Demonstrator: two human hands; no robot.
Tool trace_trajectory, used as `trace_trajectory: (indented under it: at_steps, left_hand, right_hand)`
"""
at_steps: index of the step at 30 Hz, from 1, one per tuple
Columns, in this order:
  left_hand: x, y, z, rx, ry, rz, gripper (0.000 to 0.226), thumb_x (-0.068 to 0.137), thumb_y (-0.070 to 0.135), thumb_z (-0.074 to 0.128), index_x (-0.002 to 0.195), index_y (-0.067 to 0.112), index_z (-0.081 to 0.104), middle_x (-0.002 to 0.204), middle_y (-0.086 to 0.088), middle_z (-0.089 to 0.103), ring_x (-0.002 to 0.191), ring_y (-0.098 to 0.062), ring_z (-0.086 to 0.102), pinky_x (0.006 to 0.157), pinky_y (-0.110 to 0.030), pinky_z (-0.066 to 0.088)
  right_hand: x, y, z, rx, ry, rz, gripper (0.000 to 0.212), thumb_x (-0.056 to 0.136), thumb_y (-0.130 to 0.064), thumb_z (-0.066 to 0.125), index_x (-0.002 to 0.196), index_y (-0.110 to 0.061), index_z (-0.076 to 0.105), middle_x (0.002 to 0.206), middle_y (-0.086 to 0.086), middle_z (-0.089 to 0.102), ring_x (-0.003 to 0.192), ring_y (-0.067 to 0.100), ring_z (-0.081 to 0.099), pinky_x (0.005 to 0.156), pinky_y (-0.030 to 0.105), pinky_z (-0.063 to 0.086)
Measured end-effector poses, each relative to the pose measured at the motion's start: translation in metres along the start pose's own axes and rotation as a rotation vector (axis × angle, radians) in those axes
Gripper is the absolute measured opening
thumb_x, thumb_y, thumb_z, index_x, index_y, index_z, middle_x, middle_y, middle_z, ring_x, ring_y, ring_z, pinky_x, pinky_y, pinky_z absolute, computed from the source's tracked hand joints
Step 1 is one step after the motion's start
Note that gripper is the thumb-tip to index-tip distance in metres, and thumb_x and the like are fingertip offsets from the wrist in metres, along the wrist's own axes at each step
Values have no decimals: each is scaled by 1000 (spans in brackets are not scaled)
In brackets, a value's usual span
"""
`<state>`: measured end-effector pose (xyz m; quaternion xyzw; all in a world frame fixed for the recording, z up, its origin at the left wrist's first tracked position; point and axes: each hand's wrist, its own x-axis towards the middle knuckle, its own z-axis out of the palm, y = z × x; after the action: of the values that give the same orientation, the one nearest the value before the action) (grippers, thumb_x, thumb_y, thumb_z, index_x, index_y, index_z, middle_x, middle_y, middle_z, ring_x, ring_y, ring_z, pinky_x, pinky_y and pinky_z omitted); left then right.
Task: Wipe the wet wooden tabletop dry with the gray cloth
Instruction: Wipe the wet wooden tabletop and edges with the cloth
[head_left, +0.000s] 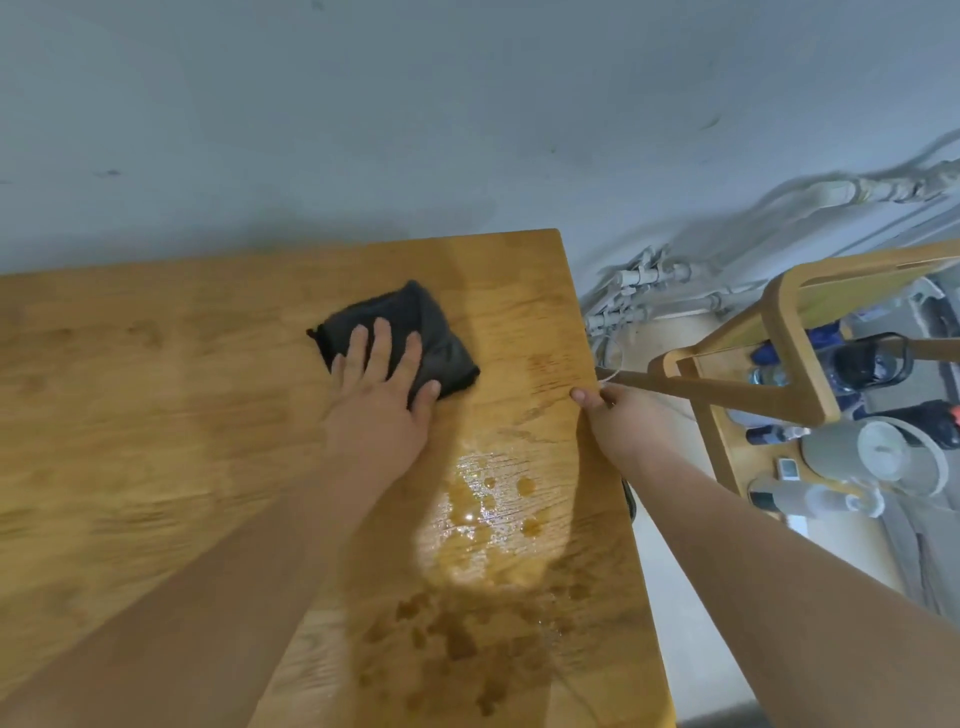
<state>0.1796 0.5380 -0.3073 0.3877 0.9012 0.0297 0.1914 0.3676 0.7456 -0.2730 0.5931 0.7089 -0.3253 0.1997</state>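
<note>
Head view: the left hand (376, 395) presses flat, fingers spread, on the folded gray cloth (400, 340), whose long axis runs diagonally from far-left to near-right. The right hand (615, 415) grips the wooden tabletop (156, 415) edge; water puddles (488, 514) lie nearer than both.

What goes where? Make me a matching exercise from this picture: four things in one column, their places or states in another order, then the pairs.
Things:
1. gray cloth
2. left hand
3. right hand
4. water puddle

Places or states:
A. gripping the right edge of the tabletop
B. shining on the wood between the two forearms
C. pressed flat, fingers spread
D. bunched under a palm

Pairs: 1-D, 2-C, 3-A, 4-B
</note>
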Motion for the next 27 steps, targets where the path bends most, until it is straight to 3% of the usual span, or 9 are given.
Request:
trace_trajectory:
  at_steps: [5, 7, 9, 12, 15, 19, 23, 25, 27]
  left_hand:
    - [-58, -15, 17, 121, -40, 314, 62, 105, 60, 13, 161, 37, 9, 172, -1, -1, 158, -22, -9, 128, -47, 6]
    - [-56, -33, 4, 93, -57, 222, 61, 105, 61, 11, 160, 38, 4, 172, 1, -3, 157, -19, -9, 128, -45, 8]
    - [-57, -32, -2, 21, -73, -64, 61, 106, 59, 14, 162, 38, 0, 171, 2, -11, 157, -19, -12, 128, -44, 7]
    - [-84, 10, 14, -29, -51, -273, 63, 105, 58, 12, 163, 36, -3, 171, -1, -14, 157, -24, -14, 128, -47, 5]
    - [-127, 50, 38, 6, -62, -166, 62, 105, 56, 11, 162, 35, -3, 171, -1, -15, 157, -24, -16, 128, -47, 3]
    - [-139, 31, 34, 85, -104, 33, 63, 103, 61, 5, 162, 40, -1, 170, 5, -14, 155, -16, -18, 128, -44, 8]
    - [-79, 15, 10, 8, -120, -146, 61, 106, 56, 12, 162, 37, -5, 169, 3, -19, 156, -20, -17, 128, -46, 5]
    - [-58, 42, 11, -38, -85, -241, 62, 107, 53, 13, 163, 33, -6, 170, -2, -17, 157, -27, -16, 128, -49, 2]
    - [-60, 84, 30, -29, -43, -141, 62, 107, 51, 14, 163, 31, -4, 171, -6, -15, 156, -30, -17, 127, -52, 1]
  right_hand:
    - [-18, 30, 20, 121, 80, -136, 63, 90, -76, 26, 116, -30, 60, 108, 2, 68, 98, 28, 65, 85, 52, 55]
    - [-30, 39, 18, 149, 75, -206, 49, 96, -63, 36, 115, -27, 62, 107, 1, 69, 100, 28, 65, 86, 50, 55]
    - [-45, 43, 11, 173, 52, -240, 38, 101, -50, 46, 118, -22, 65, 107, -1, 70, 101, 26, 64, 86, 42, 53]
    - [-52, 54, 8, 160, -35, -264, 30, 101, -39, 54, 120, -19, 64, 107, -3, 69, 100, 21, 63, 84, 36, 50]
    - [-49, 65, 12, 69, -80, -254, 29, 100, -43, 56, 117, -20, 61, 105, -2, 68, 100, 23, 63, 90, 44, 53]
    - [-49, 65, 15, -7, -79, -201, 26, 101, -50, 51, 105, -24, 47, 96, -5, 58, 93, 21, 55, 87, 44, 52]
    - [-38, 58, 8, -49, -125, -148, 25, 99, -49, 55, 110, -26, 52, 87, -11, 55, 94, 21, 55, 92, 45, 52]
    - [-29, 55, 6, -57, -189, -124, 40, 99, -46, 57, 128, -19, 55, 101, -4, 59, 100, 22, 55, 93, 41, 50]
    - [-25, 53, 3, -74, -237, -97, 46, 99, -44, 59, 135, -16, 53, 119, 5, 63, 110, 26, 58, 96, 39, 48]
